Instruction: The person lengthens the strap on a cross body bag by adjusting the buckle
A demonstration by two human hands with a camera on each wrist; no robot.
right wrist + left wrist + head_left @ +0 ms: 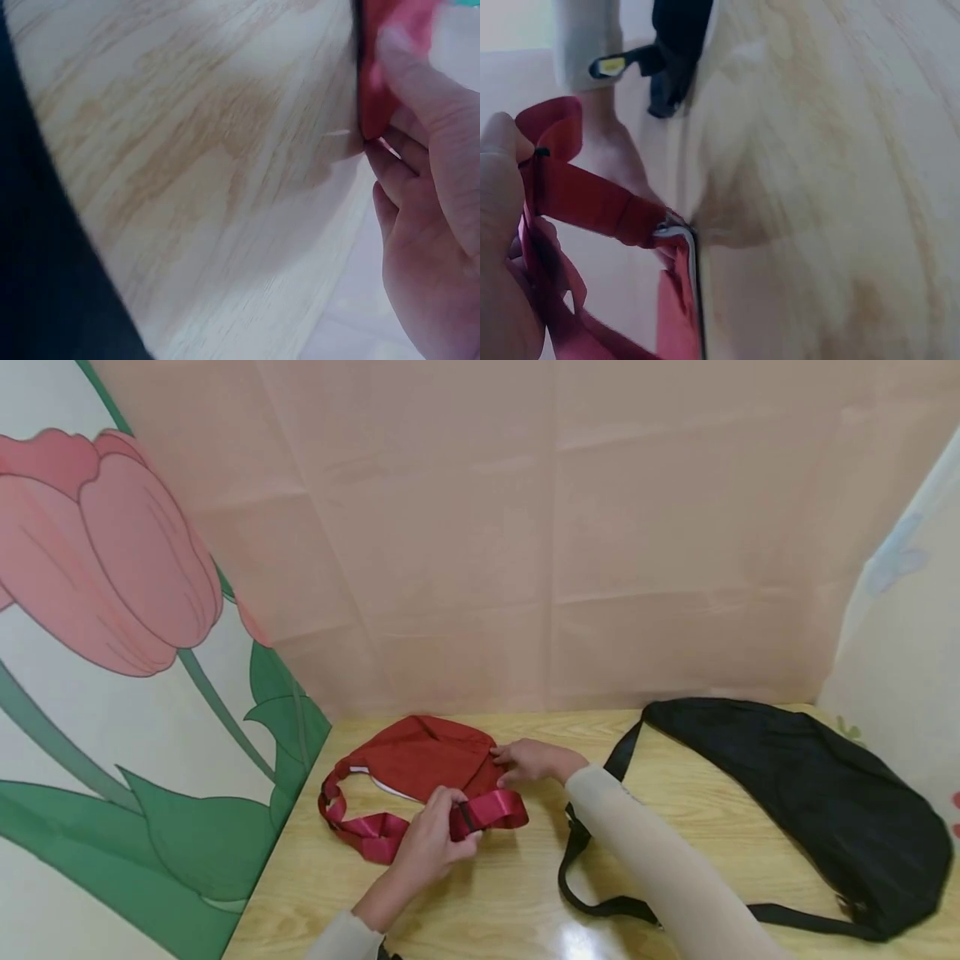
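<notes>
A small red waist bag [427, 752] lies on the wooden table, and its shiny crimson strap [501, 808] loops round the near side. My left hand [431, 839] grips the strap beside a black slider [466, 815], lifted above the table. In the left wrist view the strap [585, 202] hangs from the thumb and fingers. My right hand [536, 760] pinches the bag's right end. The right wrist view has the thumb over the red fabric [380, 97] and other fingers under its edge.
A larger black waist bag [780, 777] lies at the right of the table [517, 902]. Its black strap [607, 906] curves below my right forearm. A beige sheet [465, 543] hangs behind, and a tulip-patterned panel [150, 727] borders the left.
</notes>
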